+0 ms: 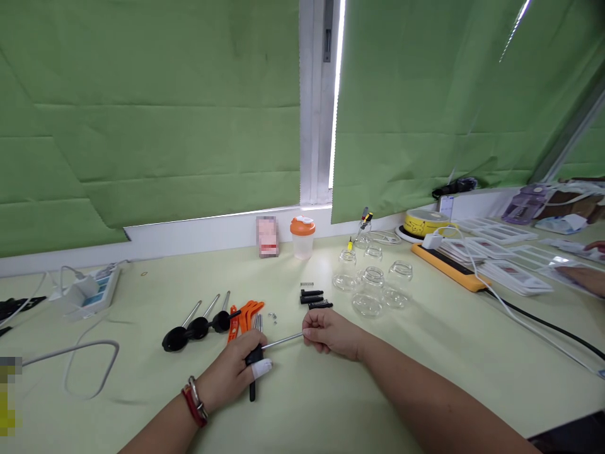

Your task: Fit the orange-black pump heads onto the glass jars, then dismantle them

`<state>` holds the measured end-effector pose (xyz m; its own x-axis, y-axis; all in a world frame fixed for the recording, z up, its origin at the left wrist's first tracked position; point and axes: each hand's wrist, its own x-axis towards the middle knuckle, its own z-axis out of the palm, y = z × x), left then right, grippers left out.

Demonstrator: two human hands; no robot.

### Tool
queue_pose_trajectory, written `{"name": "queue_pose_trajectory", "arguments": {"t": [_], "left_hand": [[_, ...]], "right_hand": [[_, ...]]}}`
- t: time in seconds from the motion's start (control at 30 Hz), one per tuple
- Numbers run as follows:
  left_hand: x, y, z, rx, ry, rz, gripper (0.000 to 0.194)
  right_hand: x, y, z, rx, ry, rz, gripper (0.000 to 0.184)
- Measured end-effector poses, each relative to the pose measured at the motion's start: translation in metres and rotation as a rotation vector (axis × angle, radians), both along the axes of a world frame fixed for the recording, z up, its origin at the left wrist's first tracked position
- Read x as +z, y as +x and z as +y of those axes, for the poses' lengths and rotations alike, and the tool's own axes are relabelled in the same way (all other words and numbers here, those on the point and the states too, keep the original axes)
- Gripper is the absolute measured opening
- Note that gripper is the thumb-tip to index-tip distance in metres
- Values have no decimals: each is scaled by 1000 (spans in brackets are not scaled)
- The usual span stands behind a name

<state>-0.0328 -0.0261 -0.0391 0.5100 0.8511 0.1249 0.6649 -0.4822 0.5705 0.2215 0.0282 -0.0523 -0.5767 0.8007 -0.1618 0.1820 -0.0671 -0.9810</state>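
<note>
My left hand point(230, 371), white tape round one finger, is closed on the black handle of a tool with a thin metal shaft point(282, 341). At the shaft's far end, the fingers of my right hand point(331, 334) pinch together; anything small between them is hidden. A black bar point(252, 389) sticks out below my left hand. Just beyond that hand lie orange curved parts point(250, 315) and several tiny metal pieces point(273, 317). Three tools with round black handles point(199, 328) and metal shafts lie to the left. Black parts point(312, 296) and a spring point(307, 284) rest beyond my right hand.
Several glass jars point(368, 296) stand right of centre, one holding tools. An orange-lidded cup point(302, 238) is by the wall. Power strips lie left point(101, 291) and right point(449, 267), with loose cables. Another person's hand point(581, 277) is at the far right.
</note>
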Motion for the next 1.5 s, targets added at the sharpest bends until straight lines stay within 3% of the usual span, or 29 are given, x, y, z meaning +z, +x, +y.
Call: {"name": "queue_pose_trajectory", "arguments": {"t": [0.3,0.5,0.7,1.5], "left_hand": [[1,0,1,7,-7,9,15],[2,1,0,16,-21,-7,15],[2,0,1,12,-21,1,15],[2,0,0,2,-29,-9,13]], "right_hand": [[-3,0,2,18,55,-63,37],[0,-2,1,3,25,39,29],[-2,1,1,28,16,5,21],[2,-1,-1,34,56,-59,39]]}}
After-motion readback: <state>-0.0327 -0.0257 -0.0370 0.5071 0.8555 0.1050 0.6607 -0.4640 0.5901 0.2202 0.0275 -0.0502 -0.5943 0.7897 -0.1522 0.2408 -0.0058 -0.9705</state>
